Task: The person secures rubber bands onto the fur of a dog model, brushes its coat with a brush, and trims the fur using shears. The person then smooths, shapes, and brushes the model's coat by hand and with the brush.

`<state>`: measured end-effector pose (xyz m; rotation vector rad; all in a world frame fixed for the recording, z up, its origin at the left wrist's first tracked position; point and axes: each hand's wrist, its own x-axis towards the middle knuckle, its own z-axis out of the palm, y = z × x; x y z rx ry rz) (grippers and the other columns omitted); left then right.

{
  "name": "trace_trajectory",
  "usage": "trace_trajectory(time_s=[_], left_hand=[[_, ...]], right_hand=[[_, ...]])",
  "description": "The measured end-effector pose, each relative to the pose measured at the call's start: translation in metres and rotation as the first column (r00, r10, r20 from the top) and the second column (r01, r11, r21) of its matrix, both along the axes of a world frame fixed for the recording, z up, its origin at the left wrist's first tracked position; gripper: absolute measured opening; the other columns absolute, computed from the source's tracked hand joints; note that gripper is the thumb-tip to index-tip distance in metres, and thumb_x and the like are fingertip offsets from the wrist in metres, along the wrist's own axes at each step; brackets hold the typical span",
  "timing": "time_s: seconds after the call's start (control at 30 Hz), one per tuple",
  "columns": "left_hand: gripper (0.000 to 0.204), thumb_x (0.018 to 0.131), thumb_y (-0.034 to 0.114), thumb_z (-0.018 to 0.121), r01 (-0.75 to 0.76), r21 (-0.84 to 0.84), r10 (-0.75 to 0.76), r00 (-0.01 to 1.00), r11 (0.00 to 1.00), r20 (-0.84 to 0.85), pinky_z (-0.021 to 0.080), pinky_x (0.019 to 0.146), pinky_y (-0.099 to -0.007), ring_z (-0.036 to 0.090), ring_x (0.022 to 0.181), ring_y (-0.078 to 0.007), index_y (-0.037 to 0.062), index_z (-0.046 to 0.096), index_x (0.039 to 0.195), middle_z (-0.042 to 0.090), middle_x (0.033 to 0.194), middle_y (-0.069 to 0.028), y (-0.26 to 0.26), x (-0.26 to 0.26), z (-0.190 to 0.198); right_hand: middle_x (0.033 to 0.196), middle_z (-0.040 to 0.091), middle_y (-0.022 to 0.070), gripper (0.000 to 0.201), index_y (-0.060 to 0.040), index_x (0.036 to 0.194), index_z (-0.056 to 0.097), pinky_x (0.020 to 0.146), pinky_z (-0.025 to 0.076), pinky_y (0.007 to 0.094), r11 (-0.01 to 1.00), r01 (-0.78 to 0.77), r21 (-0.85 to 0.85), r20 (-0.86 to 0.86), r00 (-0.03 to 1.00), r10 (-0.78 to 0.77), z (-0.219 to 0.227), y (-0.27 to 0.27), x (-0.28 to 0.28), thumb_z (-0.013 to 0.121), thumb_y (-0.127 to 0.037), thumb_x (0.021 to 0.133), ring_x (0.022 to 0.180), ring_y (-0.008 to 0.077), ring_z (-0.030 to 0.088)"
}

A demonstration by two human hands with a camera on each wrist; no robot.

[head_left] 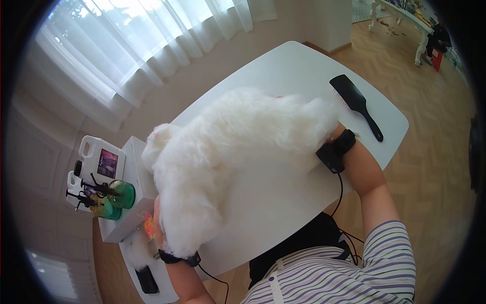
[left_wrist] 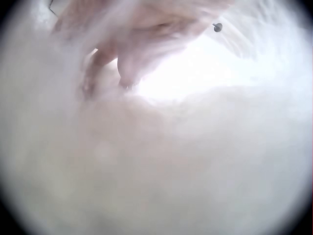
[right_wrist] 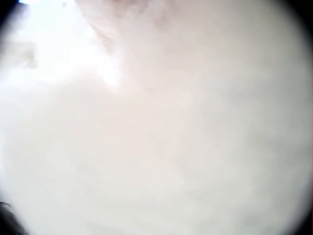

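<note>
A fluffy white animal that looks like a dog [head_left: 243, 121] lies stretched across the white table [head_left: 283, 187]; its long coat hides most of its shape. My left hand [head_left: 157, 220] is at its left side, partly hidden by fur. In the left wrist view the left hand's fingers [left_wrist: 129, 66] point down, spread a little apart, with tips at the coat. At the other end my right hand [head_left: 336, 132] is mostly behind the fur. Only a blurred part of the right hand [right_wrist: 100, 22] appears in the right wrist view, with white fur filling the rest.
A black paddle brush [head_left: 357, 101] lies on the table at the right. On the left, a white box [head_left: 132, 223] stands beside green spray bottles [head_left: 121, 194] and white jugs [head_left: 96, 157]. A tuft of loose fur [head_left: 140, 251] and a black-handled tool [head_left: 147, 279] lie at the near left.
</note>
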<state>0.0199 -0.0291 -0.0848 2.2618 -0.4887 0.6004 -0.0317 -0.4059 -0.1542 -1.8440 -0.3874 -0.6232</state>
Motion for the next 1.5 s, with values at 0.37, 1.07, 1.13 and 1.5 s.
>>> trace_trajectory(time_s=[0.37, 1.07, 1.13, 1.5], left_hand=[[0.029, 0.096, 0.027, 0.048, 0.055, -0.306, -0.133, 0.962, 0.95, -0.239, 0.049, 0.075, -0.0277, 0.06, 0.08, -0.0137, -0.0003, 0.056, 0.103, 0.062, 0.092, -0.0063, 0.019, 0.017, 0.005], [0.031, 0.094, 0.031, 0.054, -0.024, -0.829, -0.354, 0.897, 0.559, -0.265, 0.048, 0.074, -0.0257, 0.058, 0.08, -0.0125, 0.0007, 0.057, 0.095, 0.06, 0.09, -0.0046, 0.057, 0.042, -0.044], [0.025, 0.093, 0.029, 0.055, -0.011, -0.845, -0.296, 0.934, 0.534, -0.199, 0.049, 0.069, -0.0274, 0.057, 0.077, -0.0117, 0.004, 0.056, 0.091, 0.058, 0.085, -0.003, 0.06, 0.046, -0.054], [0.023, 0.094, 0.025, 0.054, 0.091, -0.871, -0.268, 0.962, 0.483, -0.048, 0.041, 0.069, -0.0234, 0.049, 0.074, -0.0102, 0.0039, 0.055, 0.085, 0.056, 0.086, -0.004, 0.068, 0.047, -0.083]], right_hand=[[0.113, 0.059, 0.0097, 0.036, -0.0017, 0.119, 0.054, 0.092, 0.042, 0.0309, 0.953, -0.176, 0.245, -0.056, 0.979, 0.195, 0.015, 0.009, 0.003, 0.057, -0.019, 0.087, 0.102, 0.0189, 0.056], [0.095, 0.064, 0.0142, 0.033, -0.0015, 0.107, 0.06, 0.072, 0.049, 0.0359, 0.525, 0.563, -0.638, -0.269, 0.477, -0.837, 0.05, -0.014, -0.117, 0.067, -0.016, 0.078, 0.083, 0.0239, 0.062], [0.094, 0.064, 0.0149, 0.031, -0.0009, 0.103, 0.06, 0.072, 0.049, 0.0369, 0.506, 0.508, -0.697, -0.227, 0.513, -0.828, 0.037, -0.004, -0.119, 0.067, -0.015, 0.076, 0.085, 0.0276, 0.061], [0.087, 0.054, 0.0146, 0.014, 0.0023, 0.088, 0.057, 0.07, 0.048, 0.0389, 0.217, 0.596, -0.773, 0.042, 0.389, -0.92, 0.042, 0.028, -0.108, 0.06, -0.002, 0.074, 0.079, 0.0317, 0.057]])
